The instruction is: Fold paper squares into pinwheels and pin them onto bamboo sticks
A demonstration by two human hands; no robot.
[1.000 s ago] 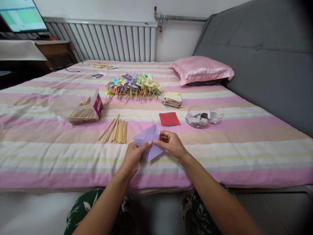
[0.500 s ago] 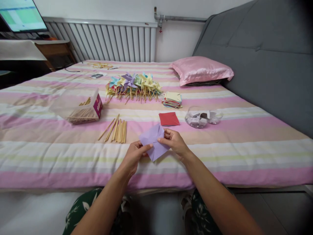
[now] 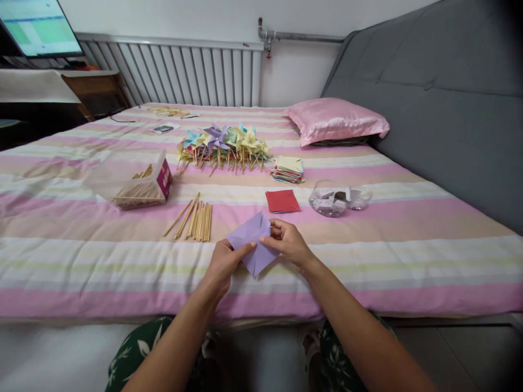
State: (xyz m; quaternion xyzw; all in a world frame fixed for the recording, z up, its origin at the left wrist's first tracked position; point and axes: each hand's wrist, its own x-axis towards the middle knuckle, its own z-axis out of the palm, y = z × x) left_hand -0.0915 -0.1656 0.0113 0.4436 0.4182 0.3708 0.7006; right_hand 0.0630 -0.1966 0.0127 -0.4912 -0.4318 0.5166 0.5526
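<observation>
Between my hands is a square of purple paper (image 3: 256, 257), with slits running in from its corners. My left hand (image 3: 226, 261) pinches its left side, the thumb lying on top near the middle. My right hand (image 3: 288, 242) grips the right side, its thumb pressed on the paper close to the left thumb. The fingers beneath the sheet are partly hidden. Just beyond the paper lies a small stack of red paper squares (image 3: 283, 201). To the left, several short wooden sticks (image 3: 199, 220) rest side by side on the striped bedspread (image 3: 368, 261).
Finished paper pinwheels (image 3: 223, 144) are heaped further back, beside a pile of coloured paper squares (image 3: 287, 169). A clear plastic tub (image 3: 141, 185) of sticks lies at left. At right sit a round clear container (image 3: 329, 200) with small packets and a pink pillow (image 3: 337, 121).
The purple paper has shifted slightly left and toward me. My right thumb has slid inward, closer to the sheet's middle and to my left thumb.
</observation>
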